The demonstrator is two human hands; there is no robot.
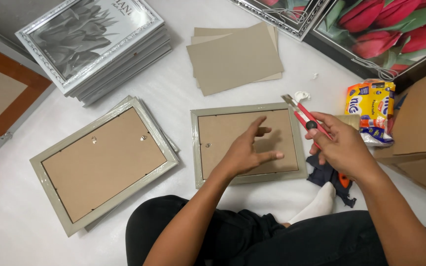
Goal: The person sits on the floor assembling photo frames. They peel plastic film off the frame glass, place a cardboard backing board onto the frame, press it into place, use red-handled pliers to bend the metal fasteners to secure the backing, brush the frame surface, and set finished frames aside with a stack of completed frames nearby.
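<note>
A grey picture frame lies face down in front of me, its brown backing board up. My left hand hovers over that backing with fingers spread, holding nothing. My right hand is at the frame's right edge, closed on a red utility knife whose blade points up and left. A second face-down frame lies to the left, on top of another frame.
A stack of silver frames sits at the back left, loose backing boards at the back centre. Flower pictures lean at the back right. A yellow snack packet, a cardboard box and a dark cloth lie on the right.
</note>
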